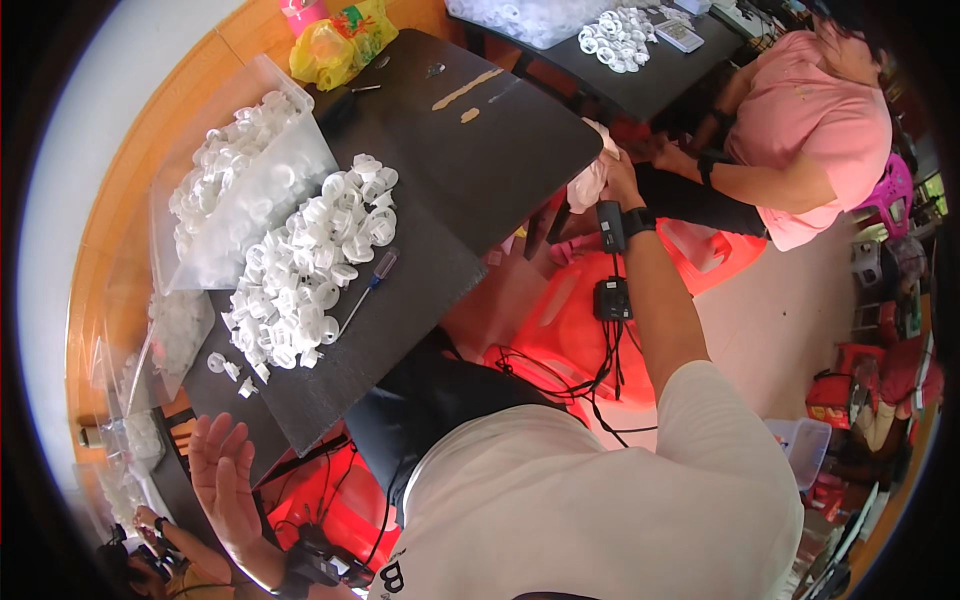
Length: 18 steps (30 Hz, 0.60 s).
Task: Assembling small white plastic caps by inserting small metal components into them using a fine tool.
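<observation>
My right hand (622,180) reaches to the right corner of the dark table and grips a crumpled, pale pinkish-white cloth or tissue (587,188); which of the two I cannot tell. Off the table's near left edge my left hand (225,480) is raised, fingers stretched and slightly apart, with nothing in it. A heap of small white plastic parts (300,265) lies on the dark table (450,150). Beside the heap rests a screwdriver (372,285) with a dark blue handle. A few loose parts (232,370) sit closest to my left hand.
A clear bin (275,190) full of white parts leans behind the heap. At the far edge are a yellow plastic bag (345,45) and a pink container (303,12). A co-worker in pink (815,130) sits at right, near red stools (570,320). Black cables (600,375) hang by my right arm.
</observation>
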Tool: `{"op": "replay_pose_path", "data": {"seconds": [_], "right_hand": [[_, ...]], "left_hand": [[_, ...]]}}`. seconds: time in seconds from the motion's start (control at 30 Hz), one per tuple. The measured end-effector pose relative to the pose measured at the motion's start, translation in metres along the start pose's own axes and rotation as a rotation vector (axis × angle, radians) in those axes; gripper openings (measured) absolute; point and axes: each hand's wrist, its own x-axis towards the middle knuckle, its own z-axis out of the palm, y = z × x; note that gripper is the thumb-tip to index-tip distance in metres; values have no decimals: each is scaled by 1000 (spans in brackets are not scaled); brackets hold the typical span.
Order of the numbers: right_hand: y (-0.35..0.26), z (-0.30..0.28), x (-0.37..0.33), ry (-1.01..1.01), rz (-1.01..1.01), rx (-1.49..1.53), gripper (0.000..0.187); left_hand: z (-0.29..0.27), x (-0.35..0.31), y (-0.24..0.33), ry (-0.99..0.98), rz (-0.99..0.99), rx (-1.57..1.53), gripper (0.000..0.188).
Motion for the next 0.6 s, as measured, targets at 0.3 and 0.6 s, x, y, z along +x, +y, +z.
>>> {"op": "replay_pose_path", "data": {"seconds": [0.3, 0.6], "right_hand": [[-4, 14, 29, 30, -20, -459, 27], [17, -44, 42, -525, -133, -756, 30]], "left_hand": [[-7, 0, -8, -10, -65, 47, 58], [-21, -4, 12, 220, 10, 75, 56]]}}
